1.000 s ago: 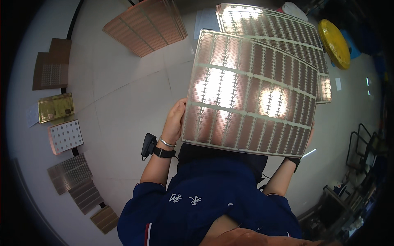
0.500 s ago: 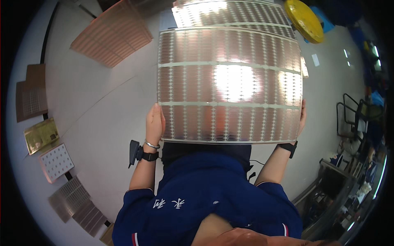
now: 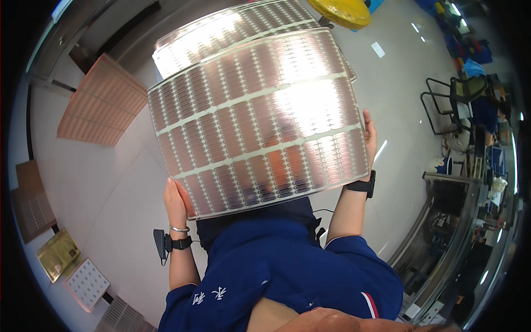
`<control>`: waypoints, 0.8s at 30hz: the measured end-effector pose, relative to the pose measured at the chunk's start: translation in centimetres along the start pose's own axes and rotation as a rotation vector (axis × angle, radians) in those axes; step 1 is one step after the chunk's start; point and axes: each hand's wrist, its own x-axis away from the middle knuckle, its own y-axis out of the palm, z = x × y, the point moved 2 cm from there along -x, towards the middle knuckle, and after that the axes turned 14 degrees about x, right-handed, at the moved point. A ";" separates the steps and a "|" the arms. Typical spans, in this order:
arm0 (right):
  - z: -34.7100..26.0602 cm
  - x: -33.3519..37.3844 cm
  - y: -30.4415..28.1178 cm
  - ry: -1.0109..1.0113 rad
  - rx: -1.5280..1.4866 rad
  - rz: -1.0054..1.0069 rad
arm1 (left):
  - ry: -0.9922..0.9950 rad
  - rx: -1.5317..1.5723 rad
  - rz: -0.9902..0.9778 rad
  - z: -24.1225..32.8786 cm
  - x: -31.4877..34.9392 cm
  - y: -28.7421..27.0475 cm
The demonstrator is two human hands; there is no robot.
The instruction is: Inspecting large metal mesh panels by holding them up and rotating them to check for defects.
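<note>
Between my two hands is a large flat copper-coloured circuit panel (image 3: 243, 144), with rows of fine printed loops divided by pale strips. My left hand (image 3: 175, 202) closes on its near left corner, with the thumb lying along the edge. At the right edge my right hand (image 3: 370, 138) grips the panel; part of its fingers is hidden behind the sheet. The panel tilts, its left side nearer my body, and bright glare covers its right part. Just past its far edge, partly covered by it, lie similar patterned panels (image 3: 254, 22).
A copper-toned sheet (image 3: 102, 102) stands at the left. Along the left wall are a gold plate (image 3: 58, 254) and a white dotted board (image 3: 87, 284). A yellow round object (image 3: 343, 12) is at the far side. On the right are a chair (image 3: 453, 102) and a metal-framed bench (image 3: 448, 193).
My view has turned, so the surroundings have shifted. The panel in my hands now appears further left and slanted, with its right side raised; both hands keep their hold.
</note>
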 end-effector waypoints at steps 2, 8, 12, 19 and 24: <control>-0.1 0.0 0.2 0.021 -0.027 0.035 | 0.009 0.003 -0.011 0.2 0.0 0.3; -0.3 0.0 0.0 0.020 -0.049 0.038 | -0.011 -0.007 -0.024 0.0 -0.3 -0.1; -0.6 0.0 0.0 0.005 0.030 -0.076 | -0.129 -0.054 -0.072 0.5 -0.4 -0.5; -0.9 0.7 0.0 0.127 0.017 -0.077 | -0.259 0.217 0.102 0.5 -0.1 0.3; -1.3 0.1 -1.3 -0.040 0.270 -0.264 | -0.215 0.402 0.103 -0.1 -0.4 0.0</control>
